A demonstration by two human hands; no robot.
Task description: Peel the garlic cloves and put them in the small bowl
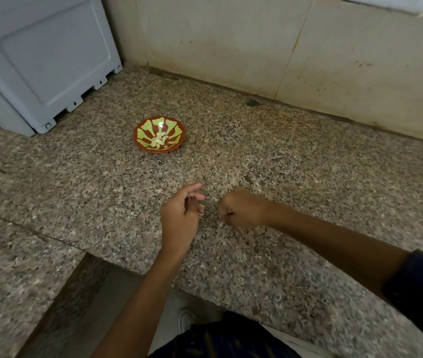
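A small red bowl (159,134) with a green pattern stands on the granite counter and holds several peeled white garlic cloves (159,141). Nearer to me, my left hand (179,218) hovers over the counter, its fingers loosely curled around a small pale garlic piece (201,212) pinched at the fingertips. My right hand (240,209) is just to its right, fingers curled into a fist, knuckles toward the left hand; anything inside it is hidden. A few pale flecks of skin lie on the counter between the hands.
A grey-white appliance (45,60) stands at the back left on the counter (308,177). Beige wall tiles run along the back. The counter's front edge is notched at the lower left, with floor and a shoe below.
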